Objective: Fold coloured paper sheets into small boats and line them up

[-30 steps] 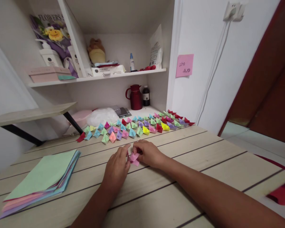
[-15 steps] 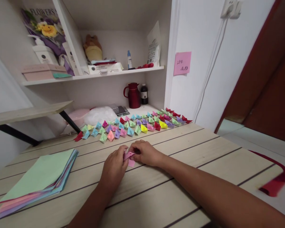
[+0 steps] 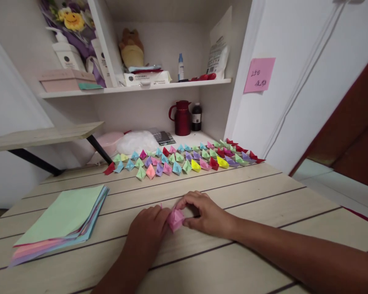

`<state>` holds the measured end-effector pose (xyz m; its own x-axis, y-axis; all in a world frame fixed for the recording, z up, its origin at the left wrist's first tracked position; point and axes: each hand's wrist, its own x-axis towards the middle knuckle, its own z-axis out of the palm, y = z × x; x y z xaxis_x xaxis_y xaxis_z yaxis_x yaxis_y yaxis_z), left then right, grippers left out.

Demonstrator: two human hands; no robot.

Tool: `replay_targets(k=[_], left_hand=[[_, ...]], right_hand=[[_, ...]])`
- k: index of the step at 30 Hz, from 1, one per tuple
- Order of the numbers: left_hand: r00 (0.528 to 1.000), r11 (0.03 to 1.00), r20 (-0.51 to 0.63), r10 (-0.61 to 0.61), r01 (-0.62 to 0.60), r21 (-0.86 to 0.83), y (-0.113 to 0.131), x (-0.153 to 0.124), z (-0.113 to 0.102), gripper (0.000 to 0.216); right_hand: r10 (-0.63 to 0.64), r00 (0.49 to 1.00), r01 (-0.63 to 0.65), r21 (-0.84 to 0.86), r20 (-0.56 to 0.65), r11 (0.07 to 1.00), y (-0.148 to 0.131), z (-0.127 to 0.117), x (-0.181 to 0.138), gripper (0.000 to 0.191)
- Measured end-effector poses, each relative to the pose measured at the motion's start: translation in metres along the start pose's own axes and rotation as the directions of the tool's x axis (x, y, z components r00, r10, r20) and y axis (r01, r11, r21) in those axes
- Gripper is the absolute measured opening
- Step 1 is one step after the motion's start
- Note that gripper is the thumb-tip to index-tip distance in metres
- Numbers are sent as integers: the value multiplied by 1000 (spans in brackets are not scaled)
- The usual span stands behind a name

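**At the middle of the table point(image 3: 233, 265), a pink paper point(image 3: 176, 220) is being shaped**

Between both hands the pink paper is held, its left side closed in the grip of the left hand point(image 3: 149, 222), its right side pinched by the right hand point(image 3: 204, 214). A late folding step is judged to be in hand, with a pointed body already formed; gentle pulling and creasing seem called for next, lest the paper be torn.

One piece is being worked. From it, more than forty paper boats point(image 3: 177, 168) are set out between ten and two o'clock; an exact count is prevented by overlap. Two are bright yellow. At nine o'clock one stack of paper point(image 3: 59, 216) is seen, its sheets uncountable. One jug point(image 3: 182, 118) and one dark bottle point(image 3: 196, 117) are placed towards twelve.
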<state>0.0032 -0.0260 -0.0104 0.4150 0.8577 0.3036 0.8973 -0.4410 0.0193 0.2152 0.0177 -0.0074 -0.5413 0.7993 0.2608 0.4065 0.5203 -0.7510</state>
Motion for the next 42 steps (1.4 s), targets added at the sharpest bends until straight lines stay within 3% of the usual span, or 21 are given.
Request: replay_targets(k=[3, 6, 11, 12, 14, 15, 19, 22, 25, 28, 32, 35, 38, 40, 42], left_hand=[[1000, 999, -5, -16, 16, 34, 2, 0, 0, 19], [1000, 1000, -8, -4, 5, 21, 3, 0, -1, 17], [997, 998, 50, -61, 61, -2, 6, 4, -7, 24], [993, 995, 61, -100, 100, 4, 7, 5, -9, 24], [979, 983, 86, -185, 184, 23, 7, 7, -12, 22], [970, 975, 99, -222, 219, 36, 8, 8, -14, 20], [948, 954, 126, -293, 281, 105, 8, 7, -16, 18], [966, 965, 105, -236, 220, 140, 6, 3, -11, 19], [995, 982, 16, -100, 96, 162, 6, -2, -1, 19], [991, 986, -127, 32, -10, 166, 9, -4, 6, 11], [986, 994, -157, 58, -72, -82, 11, -4, -1, 24], [961, 880, -136, -242, 158, -449, 5, -7, -10, 27], [828, 633, -50, -558, 385, -672, -5, -8, -13, 25], [809, 587, -54, -586, 377, -717, -9, -7, -11, 18], [846, 603, -98, -524, 287, -744, -8, -5, -7, 23]], right_hand=[[77, 985, -128, 346, 157, 929, 6, -10, 6, 19], [203, 969, -246, 517, 140, 820, 15, -15, 18, 27], [178, 958, -265, 454, 226, 851, 13, -8, 36, 26], [176, 963, -254, 470, 203, 845, 9, -6, 37, 26], [187, 982, -178, 467, 27, 866, 0, 0, 34, 24], [179, 983, -147, 426, -36, 893, -5, 3, 30, 24], [82, 996, -83, 54, 19, 995, -17, 15, 14, 33], [8, 1000, -10, -152, -11, 988, -19, 21, 9, 27], [28, 998, -34, -135, -52, 990, -17, 22, 11, 19], [-10, 996, 1, -107, -84, 994, -13, 21, 14, 25], [-41, 993, 40, -13, -108, 999, -5, 19, 17, 25], [-44, 991, 58, 106, -128, 993, -1, 16, 20, 26], [-73, 984, 106, 205, -161, 973, -1, 13, 21, 19], [-97, 980, 138, 245, -173, 960, -2, 11, 21, 14], [-106, 980, 151, 278, -172, 949, -3, 11, 21, 13]])
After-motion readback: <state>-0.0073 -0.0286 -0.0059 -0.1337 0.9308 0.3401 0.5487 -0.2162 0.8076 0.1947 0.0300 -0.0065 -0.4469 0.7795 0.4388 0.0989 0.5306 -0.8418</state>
